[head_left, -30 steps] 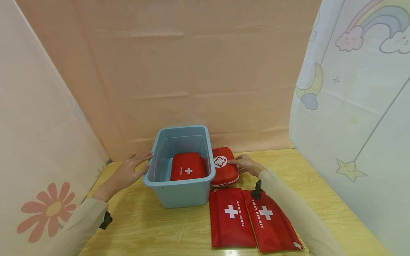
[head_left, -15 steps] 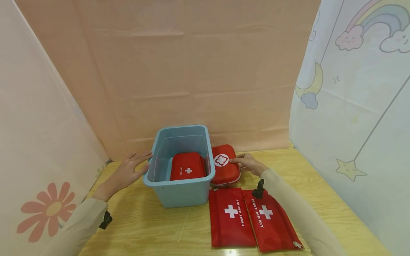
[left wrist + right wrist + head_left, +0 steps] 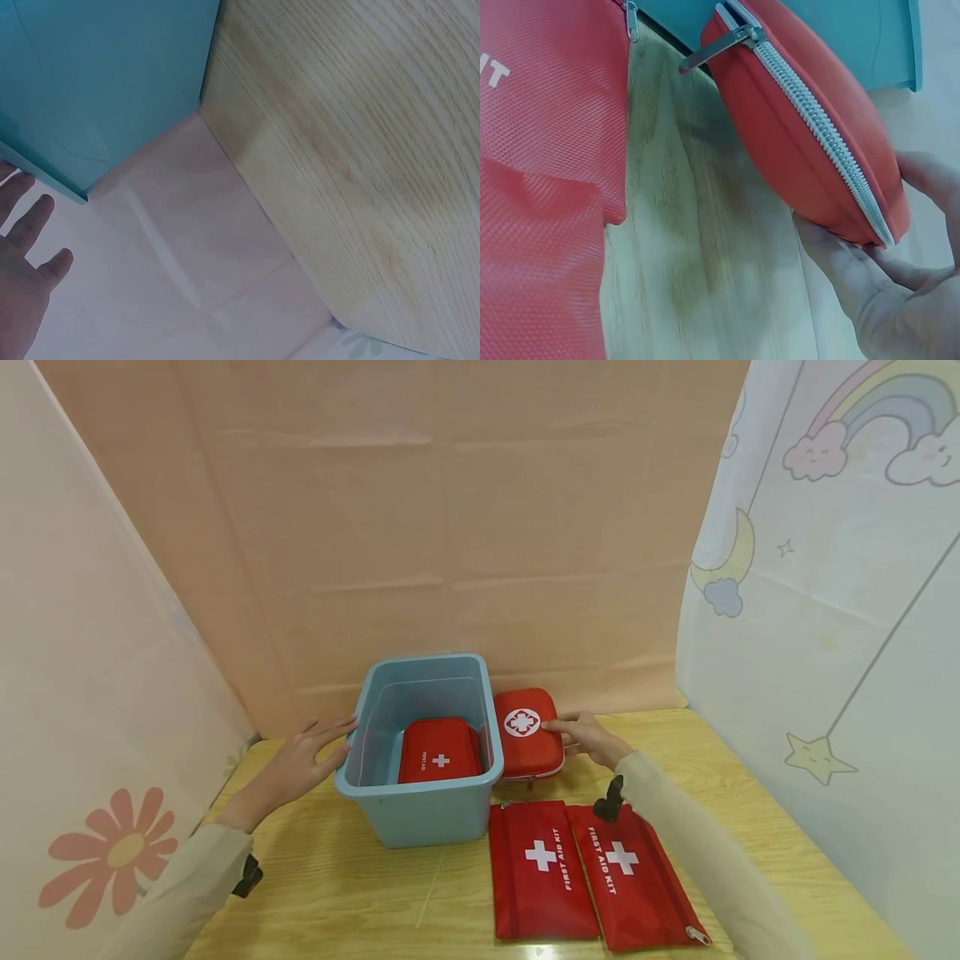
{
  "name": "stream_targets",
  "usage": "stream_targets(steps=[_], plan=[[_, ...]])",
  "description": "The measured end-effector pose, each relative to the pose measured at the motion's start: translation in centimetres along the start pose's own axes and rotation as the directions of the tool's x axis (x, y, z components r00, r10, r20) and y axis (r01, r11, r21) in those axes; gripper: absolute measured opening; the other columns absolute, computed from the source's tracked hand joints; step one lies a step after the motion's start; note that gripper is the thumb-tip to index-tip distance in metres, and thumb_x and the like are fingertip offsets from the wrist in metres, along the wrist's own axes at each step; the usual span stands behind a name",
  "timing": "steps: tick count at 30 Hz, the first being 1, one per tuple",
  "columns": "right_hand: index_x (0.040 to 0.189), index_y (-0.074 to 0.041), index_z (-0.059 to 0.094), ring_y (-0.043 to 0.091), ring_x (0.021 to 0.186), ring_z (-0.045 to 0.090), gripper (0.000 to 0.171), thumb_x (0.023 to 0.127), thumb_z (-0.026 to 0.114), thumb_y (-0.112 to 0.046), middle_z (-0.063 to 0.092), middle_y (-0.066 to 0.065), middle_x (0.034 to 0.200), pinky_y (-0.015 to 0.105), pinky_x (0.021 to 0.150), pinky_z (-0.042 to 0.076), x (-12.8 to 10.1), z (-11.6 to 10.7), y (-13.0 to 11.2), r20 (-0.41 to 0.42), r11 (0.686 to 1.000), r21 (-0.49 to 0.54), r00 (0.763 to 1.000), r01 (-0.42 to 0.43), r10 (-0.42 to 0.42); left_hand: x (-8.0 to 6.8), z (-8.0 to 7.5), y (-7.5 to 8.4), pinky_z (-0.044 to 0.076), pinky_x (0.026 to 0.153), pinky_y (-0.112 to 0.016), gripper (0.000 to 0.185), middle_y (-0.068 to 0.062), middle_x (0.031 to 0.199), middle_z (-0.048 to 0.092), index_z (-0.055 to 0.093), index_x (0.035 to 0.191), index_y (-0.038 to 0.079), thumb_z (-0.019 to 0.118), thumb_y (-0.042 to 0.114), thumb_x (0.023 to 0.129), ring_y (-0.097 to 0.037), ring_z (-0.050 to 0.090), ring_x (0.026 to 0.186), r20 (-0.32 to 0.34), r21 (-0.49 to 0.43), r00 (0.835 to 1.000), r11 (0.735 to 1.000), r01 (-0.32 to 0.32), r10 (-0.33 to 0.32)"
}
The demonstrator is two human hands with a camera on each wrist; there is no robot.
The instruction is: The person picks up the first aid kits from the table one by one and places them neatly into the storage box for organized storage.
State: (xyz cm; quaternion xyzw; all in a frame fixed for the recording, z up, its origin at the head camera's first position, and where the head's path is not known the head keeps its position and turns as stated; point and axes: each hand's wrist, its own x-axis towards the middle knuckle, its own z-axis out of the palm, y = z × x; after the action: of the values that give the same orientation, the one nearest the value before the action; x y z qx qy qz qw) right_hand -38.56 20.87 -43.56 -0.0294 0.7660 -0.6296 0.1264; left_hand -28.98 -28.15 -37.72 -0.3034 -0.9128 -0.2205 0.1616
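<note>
My right hand (image 3: pixel 592 739) grips the right edge of a red hard-shell first aid case (image 3: pixel 525 747) with a round white emblem, thumb on top and fingers underneath. In the right wrist view the case (image 3: pixel 802 112) is tilted above the wooden table, its silver zipper (image 3: pixel 817 127) facing the camera. Immediately left of the case stands a blue plastic bin (image 3: pixel 423 814). Another red first aid pouch (image 3: pixel 438 747) lies inside that bin. My left hand (image 3: pixel 303 764) rests with extended fingers on the bin's left rim; the left wrist view shows those fingers (image 3: pixel 30 225) at the rim.
Two flat red first aid kit pouches (image 3: pixel 543 893) (image 3: pixel 630 881) lie side by side on the wooden table (image 3: pixel 360 902), in front of the case. A peach cloth (image 3: pixel 450 527) hangs behind, with patterned white cloths (image 3: pixel 847 652) at both sides.
My right hand has raised the red case slightly and shifted it away from me, so a gap shows between it and the flat pouches. The left hand and bin have stayed still.
</note>
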Motion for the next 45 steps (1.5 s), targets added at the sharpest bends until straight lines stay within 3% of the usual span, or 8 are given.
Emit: stream_targets(steps=[15,28,36,45], plan=[[0.131,0.014,0.051,0.017,0.073,0.072,0.051,0.095,0.067,-0.019,0.072,0.004,0.087,0.030,0.066,0.059,-0.5,-1.0,-0.9,0.025,0.995,0.094,1.000,0.016,-0.018,0.0,-0.1,0.3,0.014,0.116,-0.060,0.046,-0.020,0.147,0.047,0.053,0.141,-0.001,0.057,0.024,0.102,-0.042,0.041,0.135,0.010,0.000,1.000,1.000,0.005,-0.005],[0.134,0.013,0.051,0.020,0.076,0.072,0.052,0.095,0.068,-0.017,0.072,0.007,0.091,0.033,0.069,0.060,-0.5,-1.9,-2.4,-0.016,0.993,0.115,0.999,0.033,-0.032,0.1,-0.2,0.2,0.012,0.117,-0.057,0.046,-0.018,0.148,0.047,0.052,0.142,0.000,0.056,0.025,0.103,-0.041,0.040,0.136,0.016,0.005,1.000,1.000,0.004,-0.004],[0.140,0.013,0.041,0.018,0.080,0.071,0.062,0.096,0.067,-0.022,0.072,0.005,0.093,0.030,0.072,0.059,-0.7,-2.6,-3.9,0.003,0.996,0.077,0.999,0.046,-0.046,-0.1,-0.2,0.2,0.013,0.116,-0.059,0.045,-0.019,0.146,0.048,0.054,0.140,-0.001,0.057,0.023,0.102,-0.043,0.042,0.134,-0.004,0.014,1.000,1.000,-0.008,0.008],[0.141,0.012,0.041,0.017,0.082,0.071,0.060,0.097,0.065,-0.022,0.071,0.003,0.095,0.030,0.074,0.058,-1.4,-3.3,-5.9,0.024,0.995,0.069,0.997,0.073,-0.074,0.1,-0.2,0.2,0.012,0.117,-0.058,0.046,-0.018,0.148,0.047,0.052,0.142,0.000,0.056,0.024,0.102,-0.041,0.039,0.137,0.012,0.007,1.000,1.000,0.011,-0.011]])
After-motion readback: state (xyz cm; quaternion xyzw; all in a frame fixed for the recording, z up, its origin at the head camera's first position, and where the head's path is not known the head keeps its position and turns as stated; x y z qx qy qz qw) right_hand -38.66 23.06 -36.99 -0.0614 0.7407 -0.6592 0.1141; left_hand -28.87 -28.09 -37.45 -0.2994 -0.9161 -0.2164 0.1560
